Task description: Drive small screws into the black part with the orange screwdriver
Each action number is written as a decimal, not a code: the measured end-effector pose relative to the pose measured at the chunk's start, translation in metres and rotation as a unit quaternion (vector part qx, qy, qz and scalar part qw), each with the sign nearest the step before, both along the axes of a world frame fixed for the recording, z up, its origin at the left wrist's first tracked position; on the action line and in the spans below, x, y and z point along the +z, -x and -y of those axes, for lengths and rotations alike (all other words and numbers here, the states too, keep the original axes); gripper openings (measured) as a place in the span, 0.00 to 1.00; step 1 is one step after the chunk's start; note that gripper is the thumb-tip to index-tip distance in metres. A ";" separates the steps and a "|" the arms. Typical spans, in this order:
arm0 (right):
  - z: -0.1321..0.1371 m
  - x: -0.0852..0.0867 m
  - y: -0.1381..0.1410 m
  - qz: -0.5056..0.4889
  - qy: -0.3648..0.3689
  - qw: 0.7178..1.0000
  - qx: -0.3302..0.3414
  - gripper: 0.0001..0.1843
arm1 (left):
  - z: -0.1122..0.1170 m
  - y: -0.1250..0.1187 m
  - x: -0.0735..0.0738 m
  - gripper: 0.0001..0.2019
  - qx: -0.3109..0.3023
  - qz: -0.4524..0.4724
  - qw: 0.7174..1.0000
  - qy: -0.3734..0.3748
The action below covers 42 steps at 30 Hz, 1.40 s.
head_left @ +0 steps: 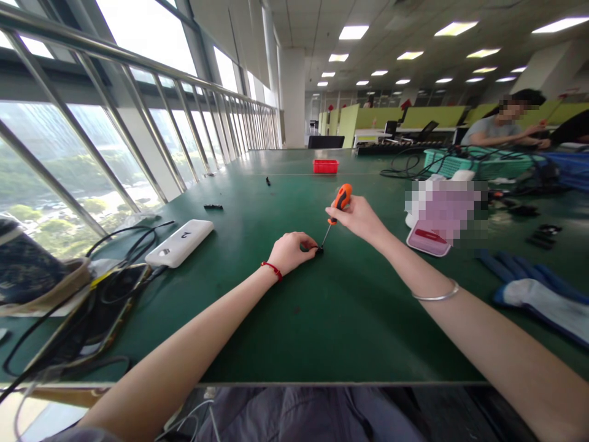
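Observation:
My right hand [361, 216] is closed around the orange and black handle of a screwdriver [342, 197], which is tilted with its shaft pointing down and to the left. The tip meets a small black part [319, 250] on the green tabletop. With thumb and fingers pinched, my left hand [293, 252] grips that part from the left. Its exact kind is too small to make out, and the fingers partly hide it.
Farther off are a red bin [326, 166] and black pieces [213, 207]. A white power bank [180, 244], cables and a phone [110, 307] lie left. Gloves [543, 301], a pink-screened device [430, 236] and a green basket [483, 164] are right. Another person [501, 126] sits beyond.

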State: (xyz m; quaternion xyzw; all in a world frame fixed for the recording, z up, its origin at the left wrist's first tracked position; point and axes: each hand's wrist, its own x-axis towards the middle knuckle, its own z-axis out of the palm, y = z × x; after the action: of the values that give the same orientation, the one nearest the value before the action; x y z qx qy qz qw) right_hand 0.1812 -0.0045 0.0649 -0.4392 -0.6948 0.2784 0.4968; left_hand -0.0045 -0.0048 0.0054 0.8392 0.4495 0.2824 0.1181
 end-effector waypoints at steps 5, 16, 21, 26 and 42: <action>0.004 -0.003 -0.014 -0.038 -0.031 0.999 0.013 0.03 | 0.002 0.000 0.002 0.08 0.003 -0.013 1.000 -0.021; 0.011 -0.055 -0.008 0.247 -0.063 0.967 -0.011 0.08 | 0.000 0.004 0.003 0.08 0.014 0.025 0.999 -0.019; 0.014 -0.058 -0.002 0.302 -0.068 0.951 -0.019 0.10 | 0.001 0.004 0.007 0.07 -0.006 0.046 0.998 -0.035; 0.016 -0.055 -0.004 0.292 -0.091 0.952 -0.003 0.08 | 0.006 0.004 0.013 0.07 -0.026 0.029 0.999 -0.037; 0.005 -0.055 -0.029 0.281 -0.085 0.953 -0.071 0.07 | 0.012 -0.006 0.007 0.07 -0.017 -0.089 0.995 -0.048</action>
State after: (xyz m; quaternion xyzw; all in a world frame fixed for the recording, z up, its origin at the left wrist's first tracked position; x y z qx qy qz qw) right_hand 0.2100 -0.0091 0.0100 -0.5038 -0.7944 0.0476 0.3359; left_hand 0.0015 -0.0167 0.0122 0.8732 0.4299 0.2258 0.0416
